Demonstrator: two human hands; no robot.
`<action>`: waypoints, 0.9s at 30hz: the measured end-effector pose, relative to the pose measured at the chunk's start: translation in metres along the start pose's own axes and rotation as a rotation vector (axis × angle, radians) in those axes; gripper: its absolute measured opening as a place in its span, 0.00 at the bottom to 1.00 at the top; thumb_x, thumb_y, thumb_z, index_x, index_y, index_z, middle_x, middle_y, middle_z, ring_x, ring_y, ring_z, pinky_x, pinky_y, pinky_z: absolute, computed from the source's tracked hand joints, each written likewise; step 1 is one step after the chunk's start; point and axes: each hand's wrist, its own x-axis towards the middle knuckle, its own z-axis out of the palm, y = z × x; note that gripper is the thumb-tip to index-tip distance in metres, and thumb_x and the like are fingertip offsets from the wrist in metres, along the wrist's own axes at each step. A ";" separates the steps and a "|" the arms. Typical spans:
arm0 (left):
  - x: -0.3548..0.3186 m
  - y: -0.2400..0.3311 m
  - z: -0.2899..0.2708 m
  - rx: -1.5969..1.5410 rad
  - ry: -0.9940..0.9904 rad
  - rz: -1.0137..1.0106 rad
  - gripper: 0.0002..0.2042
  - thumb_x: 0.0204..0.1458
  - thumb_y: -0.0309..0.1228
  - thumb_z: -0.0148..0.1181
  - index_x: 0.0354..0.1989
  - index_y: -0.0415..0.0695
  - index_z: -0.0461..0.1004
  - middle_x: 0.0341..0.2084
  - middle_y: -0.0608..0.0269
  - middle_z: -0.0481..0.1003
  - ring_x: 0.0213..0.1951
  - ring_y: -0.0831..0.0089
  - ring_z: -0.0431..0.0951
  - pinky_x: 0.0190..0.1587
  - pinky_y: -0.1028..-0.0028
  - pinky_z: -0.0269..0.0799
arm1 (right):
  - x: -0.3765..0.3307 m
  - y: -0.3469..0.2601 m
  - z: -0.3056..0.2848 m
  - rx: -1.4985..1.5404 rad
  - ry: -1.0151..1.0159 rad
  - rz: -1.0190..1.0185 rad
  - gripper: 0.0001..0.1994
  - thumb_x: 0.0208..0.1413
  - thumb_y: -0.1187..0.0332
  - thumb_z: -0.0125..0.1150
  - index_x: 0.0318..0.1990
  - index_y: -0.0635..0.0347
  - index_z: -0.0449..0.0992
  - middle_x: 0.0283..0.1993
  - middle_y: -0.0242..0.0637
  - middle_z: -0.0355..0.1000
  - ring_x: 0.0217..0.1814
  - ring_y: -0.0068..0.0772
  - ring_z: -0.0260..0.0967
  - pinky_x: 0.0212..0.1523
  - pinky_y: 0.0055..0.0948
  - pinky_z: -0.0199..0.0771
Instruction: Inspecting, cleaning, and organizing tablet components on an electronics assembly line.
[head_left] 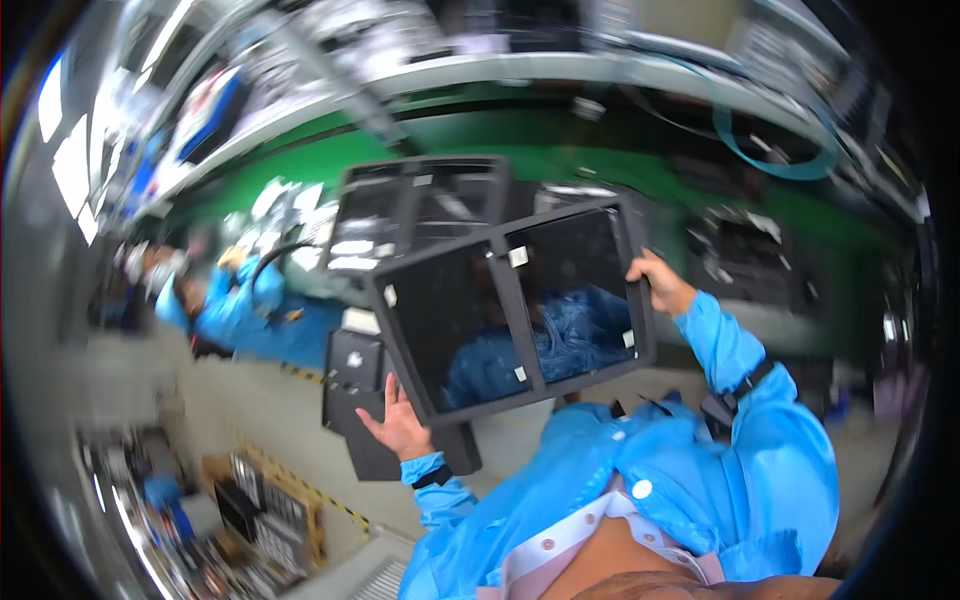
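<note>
A black two-compartment tray (493, 250) is held up tilted in front of me, its right end higher than its left. Each compartment has a glossy dark panel in it, a left panel (450, 320) and a right panel (575, 270), with small white tabs at the edges and blue sleeves mirrored in the surface. My right hand (665, 284) is closed round the tray's right rim, thumb on top. Beside the lower left edge, my left hand (402, 425) is open, palm up with fingers spread; whether its fingertips touch the rim I cannot tell.
Behind lies a similar black tray (410, 200) with glossy panels on the green-topped bench (560, 160). Dark boxes (355, 385) are stacked below left. A co-worker in blue (235, 300) is at the left. More dark parts (740, 250) lie right; a loaded wooden pallet (265, 510) stands lower left.
</note>
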 end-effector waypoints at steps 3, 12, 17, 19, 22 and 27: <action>-0.017 -0.059 -0.008 0.440 -0.303 -0.352 0.40 0.58 0.53 0.55 0.69 0.35 0.52 0.56 0.58 0.69 0.51 0.67 0.73 0.52 0.65 0.72 | -0.054 -0.008 -0.111 -0.193 0.079 -0.029 0.27 0.44 0.74 0.56 0.58 0.60 0.70 0.43 0.32 0.70 0.44 0.24 0.66 0.47 0.21 0.66; -0.101 -0.445 0.079 1.191 -0.722 -1.002 0.26 0.50 0.19 0.66 0.58 0.37 0.62 0.50 0.56 0.73 0.51 0.69 0.75 0.54 0.70 0.72 | -0.394 0.073 -0.418 -0.219 0.887 -0.156 0.34 0.60 0.46 0.59 0.64 0.65 0.66 0.62 0.39 0.68 0.65 0.31 0.61 0.64 0.28 0.58; -0.186 -0.594 0.059 1.443 -0.683 -1.430 0.26 0.54 0.26 0.66 0.58 0.37 0.60 0.49 0.52 0.75 0.50 0.62 0.77 0.51 0.64 0.75 | -0.507 0.152 -0.549 -0.305 1.168 0.049 0.36 0.60 0.39 0.54 0.60 0.66 0.71 0.58 0.45 0.72 0.62 0.37 0.67 0.62 0.32 0.62; -0.207 -0.644 0.028 1.489 -0.717 -1.482 0.26 0.56 0.30 0.65 0.59 0.37 0.58 0.50 0.52 0.75 0.51 0.61 0.77 0.50 0.62 0.75 | -0.528 0.160 -0.578 -0.382 1.213 0.147 0.37 0.61 0.37 0.50 0.56 0.67 0.74 0.57 0.48 0.73 0.63 0.39 0.66 0.64 0.32 0.61; -0.237 -0.710 0.002 1.549 -0.784 -1.480 0.27 0.56 0.32 0.65 0.61 0.43 0.60 0.50 0.59 0.75 0.50 0.67 0.76 0.47 0.65 0.76 | -0.544 0.196 -0.661 -0.327 1.237 0.031 0.39 0.63 0.35 0.44 0.59 0.67 0.72 0.60 0.47 0.71 0.65 0.39 0.64 0.66 0.33 0.58; -0.277 -0.774 -0.011 1.574 -0.824 -1.441 0.22 0.58 0.35 0.62 0.56 0.38 0.64 0.46 0.56 0.77 0.45 0.71 0.78 0.43 0.70 0.76 | -0.540 0.152 -0.711 -0.373 1.365 0.087 0.39 0.62 0.36 0.44 0.61 0.66 0.70 0.65 0.52 0.66 0.69 0.48 0.61 0.68 0.36 0.57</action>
